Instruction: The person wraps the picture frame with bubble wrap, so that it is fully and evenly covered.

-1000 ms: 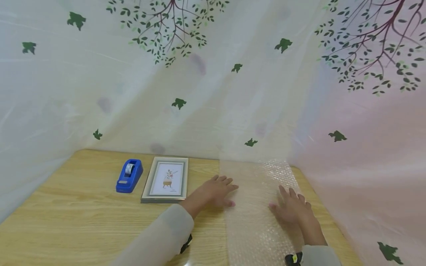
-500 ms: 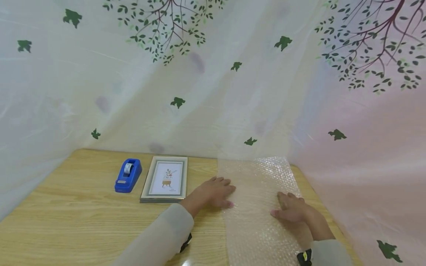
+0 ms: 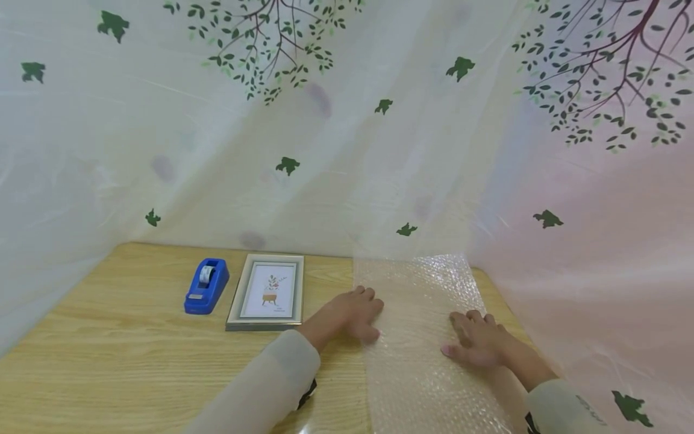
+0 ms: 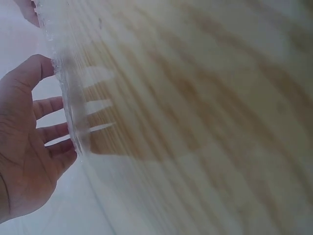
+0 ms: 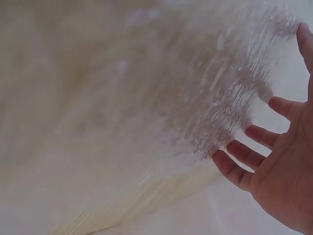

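Observation:
A clear sheet of bubble wrap (image 3: 417, 374) lies flat on the wooden table, running from the near side to the back edge. My left hand (image 3: 359, 314) touches its left edge with fingers spread; in the left wrist view the fingertips (image 4: 62, 147) meet the sheet's edge. On the sheet's right part rests my right hand (image 3: 479, 340), its fingers apart and slightly bent; the right wrist view shows its fingertips (image 5: 220, 159) against the bubbly surface. Neither hand grips anything. Left of my left wrist lies a picture frame (image 3: 234, 310) with a potted-plant print.
A blue tape dispenser (image 3: 208, 286) with a roll of tape stands left of the frame. The wooden table (image 3: 135, 355) reaches back to a pale curtain (image 3: 233, 150) printed with green birds and branches, which also hangs along both sides.
My right hand has lowered onto the bubble wrap, its forearm swinging out to the right. The left hand has stayed nearly in place, its fingers a little more bent. The view has shifted slightly.

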The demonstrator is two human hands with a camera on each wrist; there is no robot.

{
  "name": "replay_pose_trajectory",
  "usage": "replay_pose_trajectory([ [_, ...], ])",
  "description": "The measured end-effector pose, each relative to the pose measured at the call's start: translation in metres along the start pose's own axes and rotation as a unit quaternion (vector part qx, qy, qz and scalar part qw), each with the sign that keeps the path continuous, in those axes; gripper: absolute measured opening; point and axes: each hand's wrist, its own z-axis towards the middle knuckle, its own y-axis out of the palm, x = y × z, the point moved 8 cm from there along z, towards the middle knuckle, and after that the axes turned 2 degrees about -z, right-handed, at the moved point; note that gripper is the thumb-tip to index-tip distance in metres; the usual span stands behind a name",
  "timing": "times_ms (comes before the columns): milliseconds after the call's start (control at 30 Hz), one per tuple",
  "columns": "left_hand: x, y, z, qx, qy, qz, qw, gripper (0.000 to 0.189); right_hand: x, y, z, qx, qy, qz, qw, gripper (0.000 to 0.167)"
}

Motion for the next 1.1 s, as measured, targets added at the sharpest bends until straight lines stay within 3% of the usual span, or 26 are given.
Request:
replay_pose_trajectory([
  [600,-0.005,0.001,-0.003,-0.011,-0.013,-0.008,0.9998,0.063,-0.002,0.002,0.002,-0.009,-0.011,0.006,0.9999,0.094],
  [1100,-0.024,-0.001,-0.023,-0.001,-0.022,-0.014,0.9997,0.063,-0.026,-0.002,0.007,-0.019,-0.045,0.01,0.9988,0.097],
])
